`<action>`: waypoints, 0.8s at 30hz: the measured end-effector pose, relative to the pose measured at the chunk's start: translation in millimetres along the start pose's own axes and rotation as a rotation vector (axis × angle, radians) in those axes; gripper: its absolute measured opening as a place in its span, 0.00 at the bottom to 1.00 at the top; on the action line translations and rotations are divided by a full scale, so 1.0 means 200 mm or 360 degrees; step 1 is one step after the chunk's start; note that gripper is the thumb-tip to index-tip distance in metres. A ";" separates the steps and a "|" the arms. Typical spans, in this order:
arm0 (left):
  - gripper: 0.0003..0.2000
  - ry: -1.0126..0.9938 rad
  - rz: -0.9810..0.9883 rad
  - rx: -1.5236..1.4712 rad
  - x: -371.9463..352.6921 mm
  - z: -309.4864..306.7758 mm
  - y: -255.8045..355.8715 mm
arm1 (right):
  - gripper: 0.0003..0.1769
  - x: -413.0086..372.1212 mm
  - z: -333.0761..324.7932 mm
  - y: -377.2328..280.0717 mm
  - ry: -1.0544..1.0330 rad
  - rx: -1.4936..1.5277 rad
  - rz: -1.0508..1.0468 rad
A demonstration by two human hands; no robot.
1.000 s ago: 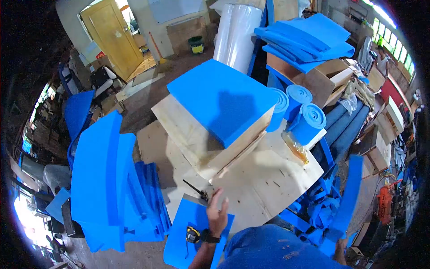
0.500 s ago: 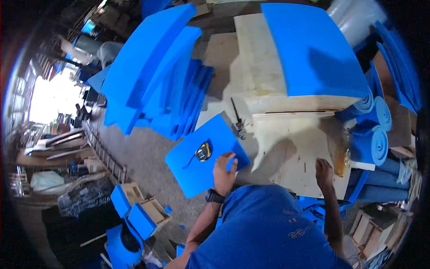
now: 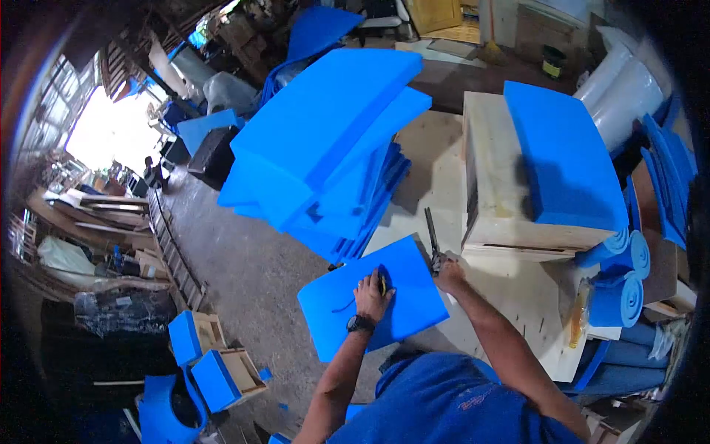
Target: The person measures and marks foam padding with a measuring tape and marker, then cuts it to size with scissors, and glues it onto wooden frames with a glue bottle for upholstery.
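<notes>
My left hand [image 3: 372,300] is closed over a black and yellow tape measure [image 3: 383,284], mostly hidden under the fingers. The tape measure lies on a blue foam sheet [image 3: 410,314], its dark strap trailing left. My right hand [image 3: 450,277] reaches across to the sheet's right edge. Its fingers are around the near end of a tool with a long dark shaft and metal parts [image 3: 431,235]. I cannot make out the tool's kind, and the hand hides part of it. The tool lies on the pale wooden board [image 3: 510,296].
Behind my left hand rises a stack of blue foam slabs [image 3: 325,126]. A wooden box [image 3: 492,177] with a blue foam pad [image 3: 566,155] stands at the back right. Rolled blue foam [image 3: 621,300] lies right. Foam-faced wooden pieces [image 3: 222,381] sit on the floor, left.
My left hand has moved onto the tape measure and closed over it. My right hand has swung left across the board to the long dark tool. The view has shifted.
</notes>
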State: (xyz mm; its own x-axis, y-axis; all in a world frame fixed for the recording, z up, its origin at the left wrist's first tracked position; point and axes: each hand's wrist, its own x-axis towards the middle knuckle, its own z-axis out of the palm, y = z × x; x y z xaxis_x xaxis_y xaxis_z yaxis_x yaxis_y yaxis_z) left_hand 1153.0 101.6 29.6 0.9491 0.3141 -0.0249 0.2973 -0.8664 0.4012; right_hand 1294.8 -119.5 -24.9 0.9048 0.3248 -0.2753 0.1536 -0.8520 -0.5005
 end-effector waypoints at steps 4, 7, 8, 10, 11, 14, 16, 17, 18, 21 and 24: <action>0.36 0.0145 -0.0051 -0.0899 -0.05 -0.08 -0.07 | 0.29 -0.03 0.06 0.20 -0.0054 -0.0007 0.0060; 0.35 0.0073 -0.0341 -0.1729 -0.12 -0.10 -0.11 | 0.13 -0.19 0.11 0.41 -0.0405 0.1572 0.0414; 0.35 0.0029 -0.0388 -0.1792 -0.14 -0.12 -0.14 | 0.15 -0.21 0.24 0.61 -0.0667 0.1578 0.0017; 0.35 -0.0082 -0.0555 -0.1798 -0.15 -0.22 -0.13 | 0.18 -0.46 0.12 0.49 -0.0494 0.2295 0.0434; 0.35 -0.0090 -0.0571 -0.1787 -0.12 -0.22 -0.13 | 0.18 -0.55 0.12 0.47 -0.0417 0.2451 0.0448; 0.36 -0.0034 -0.0480 -0.1791 -0.08 -0.10 -0.19 | 0.16 -0.69 0.05 0.29 -0.0206 0.2433 0.0421; 0.35 -0.0045 -0.0417 -0.1726 -0.06 -0.06 -0.21 | 0.15 -0.68 0.11 0.24 -0.0141 0.2248 0.0403; 0.35 -0.0061 -0.0384 -0.1695 -0.05 -0.05 -0.21 | 0.14 -0.68 0.13 0.22 -0.0101 0.2158 0.0404; 0.34 -0.0096 -0.0373 -0.1703 -0.04 -0.04 -0.22 | 0.14 -0.67 0.07 0.12 -0.0067 0.1823 0.0194; 0.32 -0.0240 -0.0396 -0.1937 -0.02 -0.04 -0.29 | 0.27 -0.56 0.26 0.25 0.0174 0.0645 -0.0097; 0.28 -0.0204 -0.0460 -0.1900 -0.05 -0.13 -0.32 | 0.40 -0.49 0.07 0.09 -0.0235 0.0755 0.0297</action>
State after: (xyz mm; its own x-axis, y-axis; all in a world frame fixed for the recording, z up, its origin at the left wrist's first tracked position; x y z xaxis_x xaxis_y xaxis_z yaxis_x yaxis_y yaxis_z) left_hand 1121.7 164.9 27.5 0.8878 0.3364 -0.3141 0.2800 0.1466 0.9487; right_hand 1203.6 -161.8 -18.3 0.8288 0.2688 -0.4908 -0.2323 -0.6327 -0.7387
